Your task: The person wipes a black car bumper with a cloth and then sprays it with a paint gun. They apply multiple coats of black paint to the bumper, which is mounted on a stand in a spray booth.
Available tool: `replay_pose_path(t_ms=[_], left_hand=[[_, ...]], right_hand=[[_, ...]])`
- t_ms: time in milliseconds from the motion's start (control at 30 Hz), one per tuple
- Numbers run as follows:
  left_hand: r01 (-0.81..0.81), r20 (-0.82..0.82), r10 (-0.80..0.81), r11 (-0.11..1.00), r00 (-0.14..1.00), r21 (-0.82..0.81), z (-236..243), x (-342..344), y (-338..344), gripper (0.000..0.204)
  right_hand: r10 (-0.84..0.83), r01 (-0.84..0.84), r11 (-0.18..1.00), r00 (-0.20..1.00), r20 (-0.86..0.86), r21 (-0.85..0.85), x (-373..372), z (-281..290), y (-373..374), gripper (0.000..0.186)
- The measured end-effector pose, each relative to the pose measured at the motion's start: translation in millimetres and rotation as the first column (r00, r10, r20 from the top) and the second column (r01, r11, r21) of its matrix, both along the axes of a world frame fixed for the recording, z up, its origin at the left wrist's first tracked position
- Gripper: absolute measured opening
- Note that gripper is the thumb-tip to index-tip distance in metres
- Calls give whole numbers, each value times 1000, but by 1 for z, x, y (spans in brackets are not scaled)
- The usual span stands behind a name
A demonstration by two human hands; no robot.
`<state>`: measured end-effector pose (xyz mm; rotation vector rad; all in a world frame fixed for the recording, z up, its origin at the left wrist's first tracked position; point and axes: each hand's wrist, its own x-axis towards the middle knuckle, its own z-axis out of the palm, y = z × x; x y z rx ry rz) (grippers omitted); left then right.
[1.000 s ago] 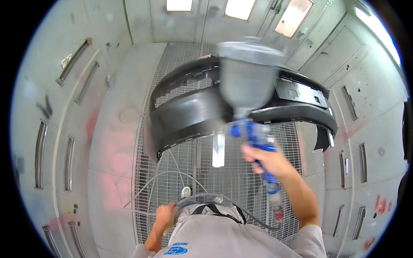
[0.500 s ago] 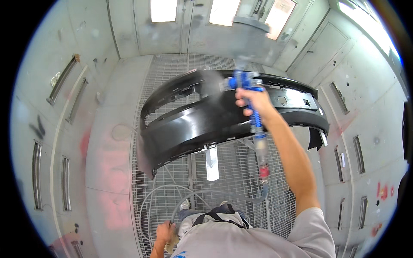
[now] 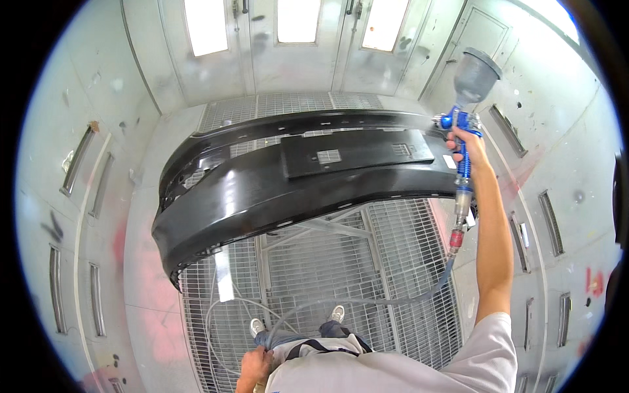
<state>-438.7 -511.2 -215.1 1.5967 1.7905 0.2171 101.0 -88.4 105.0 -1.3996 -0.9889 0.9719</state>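
My right hand (image 3: 469,149) is closed round the handle of a blue spray gun (image 3: 464,131) with a grey cup (image 3: 476,75) on top. The gun is beside the right end of a black car bumper (image 3: 255,180). The bumper spans the middle of the view, raised over the floor grating. From a red coupling under the handle, a grey air hose (image 3: 367,301) curves down to my left hand (image 3: 255,364). That hand is low at my left side, its fingers closed round the hose. Something tan shows just below it, partly hidden.
Below the bumper is a metal stand (image 3: 314,226) with a silver strip (image 3: 223,274) hanging at its left. The hose loops (image 3: 211,321) lie on the grating (image 3: 419,262) near my feet. Pale walls flank both sides; windowed doors (image 3: 298,62) stand at the back.
My right hand has carried the spray gun rightward, from the bumper's middle to its right end. The view has shifted, so the bumper appears further left. My left hand stays low on the hose.
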Motion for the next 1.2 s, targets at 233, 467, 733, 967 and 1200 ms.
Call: replay_pose_path(t_ms=[233,467,733,967,1200], left_hand=[[31,-87,-36,997,996,-64,26,97,9,36],[-6,-39,5,1000,999,-23,-2,120,-13,36],[-117,-82,106,982,991,-146,25,110,-47,39],[-182,-171,159,975,972,-130,-4,88,-116,36],[-87,-69,74,974,995,-209,-12,122,-126,39]], right_hand=[[-204,204,977,979,-16,61,180,-14,-1,14],[-409,410,911,884,228,44,224,-30,-15,12],[302,-306,952,943,-138,-14,-23,-1,-121,16],[745,-790,600,610,-271,-129,-144,8,-201,26],[426,-459,872,883,-199,-170,-42,-14,-210,18]])
